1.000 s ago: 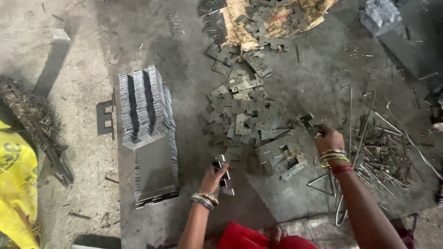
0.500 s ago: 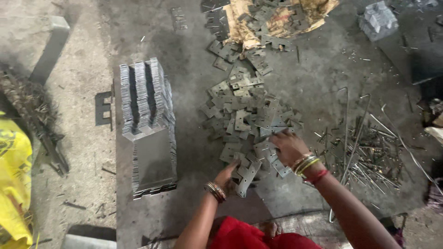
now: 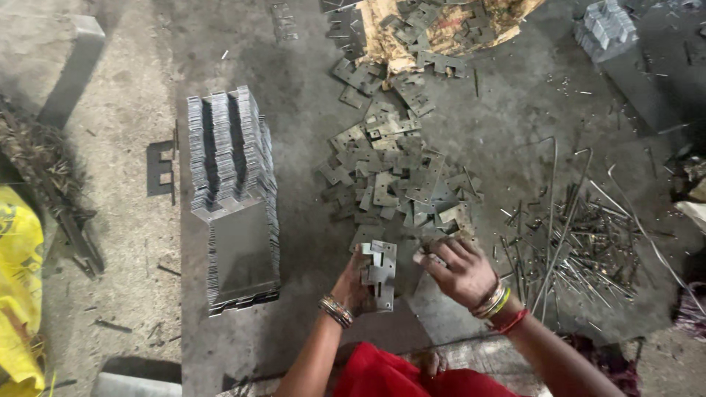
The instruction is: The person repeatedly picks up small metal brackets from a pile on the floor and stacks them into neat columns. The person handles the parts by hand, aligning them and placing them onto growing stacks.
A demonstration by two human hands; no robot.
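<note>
Your left hand (image 3: 351, 283) is closed around a small bundle of notched metal plates (image 3: 380, 273), thumb and fingers pinching them upright on edge, bangles at the wrist. Just to the right of it, your right hand (image 3: 457, 270) lies palm down with fingers loosely spread, the tips touching the nearest plates at the edge of the loose heap; whether it grips one there you cannot tell from this angle. Directly beyond both hands spreads the loose pile of flat plates (image 3: 397, 180), lying jumbled and overlapping on the grey floor (image 3: 294, 88), a good many not yet gathered. Left of your left hand, a little apart, stands the neat stack of plates (image 3: 234, 198), set in tight rows on edge with flat ones below it; judging by its bulk, a fair share of the sorting is done, but the heap suggests much is left. Right of your right hand lies a scatter of thin metal rods and pins (image 3: 581, 242), untouched. Farther off beyond the heap, more plates rest on a torn brown sheet (image 3: 471, 29), and another small stack (image 3: 604, 29) sits far right. A yellow sack (image 3: 18, 294) shows at the far left.
</note>
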